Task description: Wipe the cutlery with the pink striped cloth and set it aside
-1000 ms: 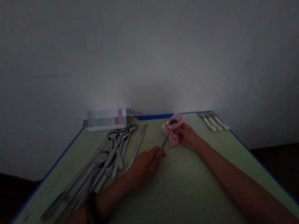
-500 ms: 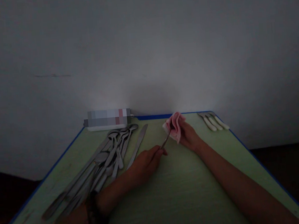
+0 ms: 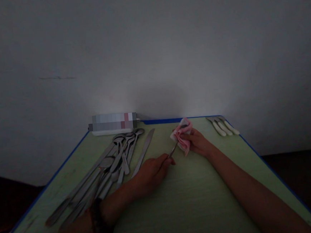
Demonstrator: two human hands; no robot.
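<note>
Over the table's (image 3: 199, 195) far middle, a utensil (image 3: 173, 150) is being pinched by the left hand (image 3: 153, 172) and apparently wiped in a cloth (image 3: 184, 137) clasped by the right hand (image 3: 200, 142), steadiness seemingly being required next.

No legible text, numbers or signs.

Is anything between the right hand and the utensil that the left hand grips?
Yes, the pink cloth, held in the right hand and bunched around the far end of the utensil. Nothing else shows between them.
</note>
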